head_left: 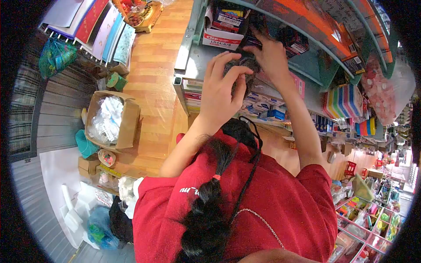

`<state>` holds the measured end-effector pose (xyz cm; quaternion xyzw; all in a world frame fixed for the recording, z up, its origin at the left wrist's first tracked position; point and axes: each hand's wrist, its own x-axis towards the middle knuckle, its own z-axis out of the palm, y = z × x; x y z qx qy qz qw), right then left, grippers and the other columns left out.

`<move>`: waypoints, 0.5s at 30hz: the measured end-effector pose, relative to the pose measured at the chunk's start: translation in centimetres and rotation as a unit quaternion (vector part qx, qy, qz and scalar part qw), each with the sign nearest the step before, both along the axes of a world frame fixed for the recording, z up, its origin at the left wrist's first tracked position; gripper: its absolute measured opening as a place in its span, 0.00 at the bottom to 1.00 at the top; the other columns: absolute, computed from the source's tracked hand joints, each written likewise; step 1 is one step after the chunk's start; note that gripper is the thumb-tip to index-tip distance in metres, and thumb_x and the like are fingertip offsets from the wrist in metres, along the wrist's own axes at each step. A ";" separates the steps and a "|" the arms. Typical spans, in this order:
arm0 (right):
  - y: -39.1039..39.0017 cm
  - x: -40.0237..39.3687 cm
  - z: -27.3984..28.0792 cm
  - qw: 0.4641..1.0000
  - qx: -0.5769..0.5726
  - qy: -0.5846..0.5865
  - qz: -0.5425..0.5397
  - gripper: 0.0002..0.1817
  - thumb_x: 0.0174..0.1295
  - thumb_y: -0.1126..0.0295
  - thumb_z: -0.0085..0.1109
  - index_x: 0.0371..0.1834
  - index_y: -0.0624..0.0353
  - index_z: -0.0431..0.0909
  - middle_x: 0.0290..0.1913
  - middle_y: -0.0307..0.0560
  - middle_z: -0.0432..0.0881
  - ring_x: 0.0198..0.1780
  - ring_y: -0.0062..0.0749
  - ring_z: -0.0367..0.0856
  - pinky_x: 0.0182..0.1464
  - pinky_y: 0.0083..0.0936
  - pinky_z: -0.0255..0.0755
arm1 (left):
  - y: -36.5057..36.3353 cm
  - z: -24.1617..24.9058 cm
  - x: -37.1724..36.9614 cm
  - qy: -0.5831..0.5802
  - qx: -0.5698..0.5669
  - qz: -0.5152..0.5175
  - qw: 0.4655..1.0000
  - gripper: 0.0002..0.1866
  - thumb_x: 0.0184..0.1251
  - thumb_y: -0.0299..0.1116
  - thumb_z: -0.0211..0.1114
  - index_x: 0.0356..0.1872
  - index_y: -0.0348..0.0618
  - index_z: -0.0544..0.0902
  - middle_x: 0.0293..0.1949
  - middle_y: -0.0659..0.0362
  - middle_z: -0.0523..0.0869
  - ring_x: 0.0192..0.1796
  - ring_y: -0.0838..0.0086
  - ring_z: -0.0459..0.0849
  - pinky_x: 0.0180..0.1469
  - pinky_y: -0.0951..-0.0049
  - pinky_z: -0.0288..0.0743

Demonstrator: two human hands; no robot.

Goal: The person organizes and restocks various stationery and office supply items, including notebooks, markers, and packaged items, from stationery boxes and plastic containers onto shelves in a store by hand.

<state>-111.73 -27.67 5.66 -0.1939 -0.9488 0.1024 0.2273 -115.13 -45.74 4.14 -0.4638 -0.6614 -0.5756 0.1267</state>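
Observation:
On the left of the pair, my left hand (221,85) is raised over the shelf edge, thumb and forefinger curled together against a dark, crumpled bundle (252,65). What it grips is too dark to make out. My right hand (272,59) reaches over the shelf, forefinger and thumb apart beside dark packages. Its other fingers are partly hidden. Just left of that hand is an open white and red box (221,39) marked LR44/A76, holding small dark packs. More dark boxes (294,41) lie to the right of my right hand.
The metal shelf (188,59) ends at a corner left of my hands. Orange packets (302,19) fill the rack above. A striped stack (343,101) is at the right. On the wooden floor (162,87) stands a cardboard box (130,122) of white plastic.

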 end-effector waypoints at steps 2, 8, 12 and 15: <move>-0.1 -0.4 -0.1 1.000 0.010 0.020 -0.011 0.30 0.49 0.60 0.67 0.59 0.52 0.74 0.47 0.61 0.79 0.46 0.56 0.79 0.49 0.42 0.73 | -0.1 0.1 0.0 -0.001 0.002 -0.003 1.000 0.09 0.55 0.22 0.60 0.37 0.44 0.82 0.50 0.53 0.77 0.56 0.55 0.72 0.58 0.61 0.65; 0.2 -1.1 0.3 0.997 0.021 -0.055 -0.048 0.29 0.51 0.60 0.66 0.59 0.51 0.74 0.48 0.60 0.79 0.48 0.55 0.79 0.51 0.40 0.74 | -0.2 -0.1 -0.5 -0.004 -0.009 0.011 1.000 0.09 0.55 0.22 0.60 0.37 0.45 0.83 0.50 0.54 0.77 0.56 0.57 0.72 0.59 0.62 0.65; 1.2 -1.1 -0.8 0.998 0.047 -0.034 -0.025 0.31 0.50 0.58 0.66 0.60 0.51 0.73 0.52 0.61 0.78 0.49 0.55 0.79 0.53 0.39 0.73 | 0.4 -0.3 -0.7 -0.003 -0.003 0.012 1.000 0.09 0.54 0.22 0.59 0.36 0.44 0.81 0.48 0.53 0.77 0.55 0.55 0.72 0.56 0.58 0.66; 1.4 -0.7 -0.8 0.999 0.033 0.015 0.008 0.32 0.50 0.56 0.66 0.61 0.53 0.72 0.53 0.61 0.77 0.49 0.56 0.79 0.54 0.38 0.73 | 0.9 -0.3 -0.6 -0.003 -0.009 -0.001 1.000 0.08 0.54 0.22 0.59 0.35 0.44 0.81 0.48 0.53 0.77 0.54 0.55 0.73 0.56 0.58 0.67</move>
